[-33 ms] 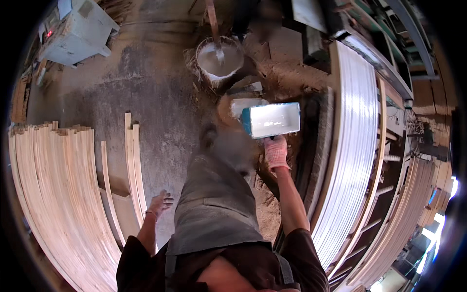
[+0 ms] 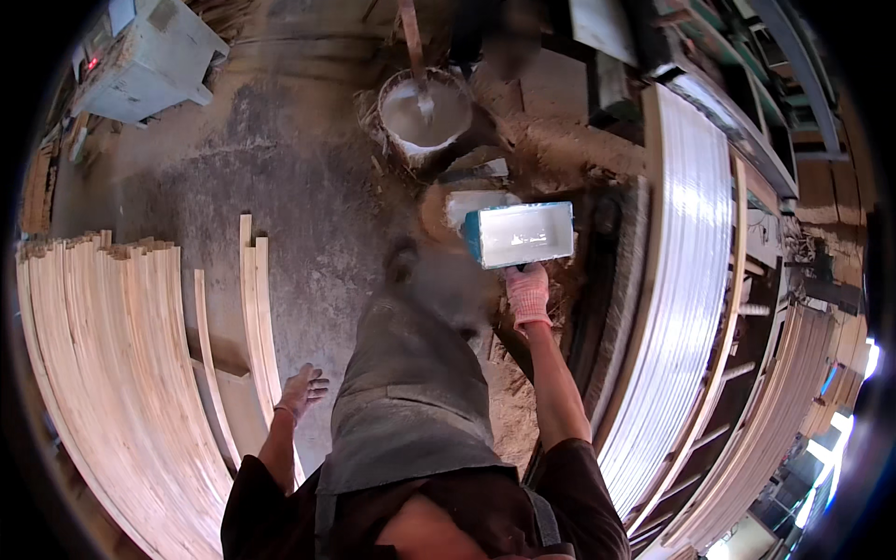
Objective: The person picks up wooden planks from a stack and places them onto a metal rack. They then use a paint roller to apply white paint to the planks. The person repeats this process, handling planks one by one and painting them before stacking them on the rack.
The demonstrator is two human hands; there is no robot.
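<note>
In front of me, my right hand [image 2: 528,295], in a pinkish knit glove, is closed on the handle of a rectangular blue box [image 2: 472,235]. The box is coated white inside and holds a shiny white liquid [image 2: 527,236]. It hangs above the floor, left of a long stack of white-coated wood strips [image 2: 693,224]. My left hand [image 2: 303,390] holds nothing. Its fingers are spread, low on my left beside some loose bare wood strips [image 2: 250,308]. The glove's palm side and the fingers on the handle are hidden.
A round bucket [image 2: 427,149] of whitish liquid stands ahead, with a wooden-handled tool [image 2: 411,42] in it. Bare wood strips [image 2: 112,373] are stacked on the left. A pale machine cabinet [image 2: 154,61] stands far left. Racks of strips [image 2: 765,411] lie beyond the white-coated stack.
The blue box has shifted very slightly left relative to the white-coated strips, with my right hand still on its handle. My left hand stays spread.
</note>
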